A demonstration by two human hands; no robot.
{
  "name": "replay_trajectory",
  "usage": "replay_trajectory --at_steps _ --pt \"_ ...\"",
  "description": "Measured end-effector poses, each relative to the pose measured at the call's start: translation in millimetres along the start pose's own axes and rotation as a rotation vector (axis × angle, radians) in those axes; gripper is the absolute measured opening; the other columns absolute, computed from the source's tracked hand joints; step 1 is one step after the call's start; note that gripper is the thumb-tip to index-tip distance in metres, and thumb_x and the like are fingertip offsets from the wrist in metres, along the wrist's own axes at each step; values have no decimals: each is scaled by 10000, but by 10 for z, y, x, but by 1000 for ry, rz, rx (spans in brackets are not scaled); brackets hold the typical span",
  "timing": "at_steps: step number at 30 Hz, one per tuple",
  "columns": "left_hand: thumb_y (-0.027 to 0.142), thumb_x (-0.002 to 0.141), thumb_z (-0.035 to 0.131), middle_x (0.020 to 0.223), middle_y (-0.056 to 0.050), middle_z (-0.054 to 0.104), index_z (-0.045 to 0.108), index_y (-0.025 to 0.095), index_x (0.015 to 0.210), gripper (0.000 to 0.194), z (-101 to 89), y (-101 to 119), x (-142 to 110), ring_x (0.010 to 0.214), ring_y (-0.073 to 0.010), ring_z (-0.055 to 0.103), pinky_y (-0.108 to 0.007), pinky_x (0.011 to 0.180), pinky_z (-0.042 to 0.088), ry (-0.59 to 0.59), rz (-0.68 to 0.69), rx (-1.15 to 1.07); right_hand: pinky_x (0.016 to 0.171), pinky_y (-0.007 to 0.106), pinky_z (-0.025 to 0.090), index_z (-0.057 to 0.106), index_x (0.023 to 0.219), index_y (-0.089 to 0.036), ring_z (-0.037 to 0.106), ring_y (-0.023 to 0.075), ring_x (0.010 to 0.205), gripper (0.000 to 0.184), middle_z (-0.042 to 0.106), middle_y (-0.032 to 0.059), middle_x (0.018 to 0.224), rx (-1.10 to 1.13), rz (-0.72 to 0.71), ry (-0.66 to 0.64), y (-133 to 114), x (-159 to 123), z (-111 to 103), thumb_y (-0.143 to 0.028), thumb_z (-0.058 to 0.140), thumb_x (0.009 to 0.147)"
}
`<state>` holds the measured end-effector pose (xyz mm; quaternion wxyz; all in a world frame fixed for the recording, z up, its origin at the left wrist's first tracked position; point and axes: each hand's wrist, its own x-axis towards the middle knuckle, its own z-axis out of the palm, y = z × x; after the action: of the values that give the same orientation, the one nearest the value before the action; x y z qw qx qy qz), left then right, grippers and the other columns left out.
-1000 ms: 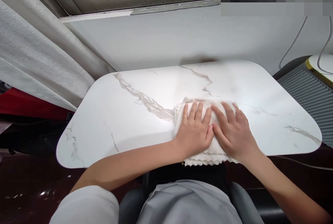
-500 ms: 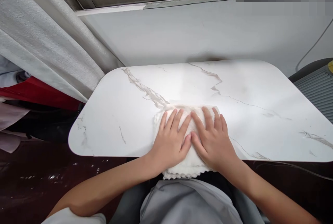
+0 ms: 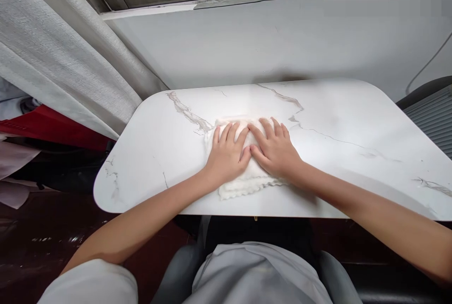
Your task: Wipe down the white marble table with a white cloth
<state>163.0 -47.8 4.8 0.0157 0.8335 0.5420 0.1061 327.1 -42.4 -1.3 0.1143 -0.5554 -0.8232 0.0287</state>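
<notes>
A white fluffy cloth (image 3: pixel 252 182) with a scalloped edge lies folded on the white marble-patterned table (image 3: pixel 148 139). My left hand (image 3: pixel 229 153) presses flat on the cloth's left part, fingers spread and pointing away from me. On its right part rests my right hand (image 3: pixel 275 148), also flat with fingers apart. The thumbs and index fingers of both hands nearly meet at the middle of the cloth. Much of the cloth is hidden under my palms.
Behind the table stands a pale wall (image 3: pixel 212 50) below a window frame. A light curtain (image 3: pixel 70 50) hangs at the left, near a red cloth item (image 3: pixel 52 127). At the right is a grey ribbed object (image 3: pixel 431 118) beside a cable.
Both hands have slid the cloth forward, away from my body and slightly left. Its near edge, which hung over the table's front edge, now lies on the tabletop.
</notes>
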Motion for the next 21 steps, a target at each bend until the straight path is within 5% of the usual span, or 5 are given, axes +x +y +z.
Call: replay_trajectory --at_steps 11,21 --pt "281 966 365 1457 -94 506 500 200 1364 428 170 -346 1059 1391 -218 398 -453 1226 167 99 -36 -141 1147 581 195 427 1453 -263 270 379 1414 534 395 95 1509 86 142 71 429 963 146 -424 291 962" --pt "269 939 388 1377 -81 569 551 200 1307 409 240 -563 1590 1317 -233 459 -424 1190 230 144 -6 -192 1146 586 171 459 1419 -243 358 339 1341 507 465 124 1425 55 173 109 630 1457 208 -388 294 962"
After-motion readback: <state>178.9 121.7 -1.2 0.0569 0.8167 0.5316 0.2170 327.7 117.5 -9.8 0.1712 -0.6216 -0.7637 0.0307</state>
